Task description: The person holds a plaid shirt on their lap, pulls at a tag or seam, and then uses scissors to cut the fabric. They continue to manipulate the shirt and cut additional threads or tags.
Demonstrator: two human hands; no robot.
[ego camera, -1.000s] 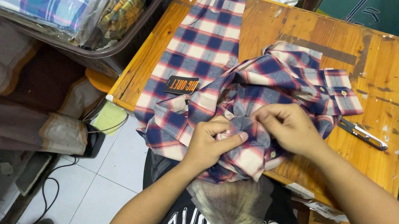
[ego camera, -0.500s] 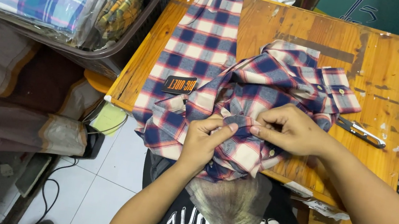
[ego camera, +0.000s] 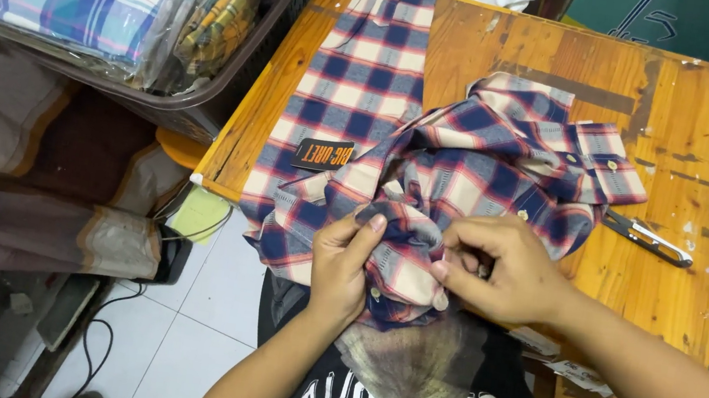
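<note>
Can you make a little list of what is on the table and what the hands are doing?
table: wooden
shirt: plaid, red, blue and white, bunched on the table
left hand: pinches a fold of the shirt
right hand: grips the shirt beside it
snips: metal, lying on the table right of the shirt
basket: dark, left of the table, holds bagged shirts

A plaid shirt (ego camera: 467,177) lay bunched on the wooden counter (ego camera: 683,133), its front edge hanging over the near side. The left hand (ego camera: 344,262) pinched a fold of the fabric. The right hand (ego camera: 496,268) gripped the cloth just beside it. Small snips (ego camera: 646,237) rested on the counter to the right. A basket (ego camera: 202,106) of bagged shirts stood at the left.
</note>
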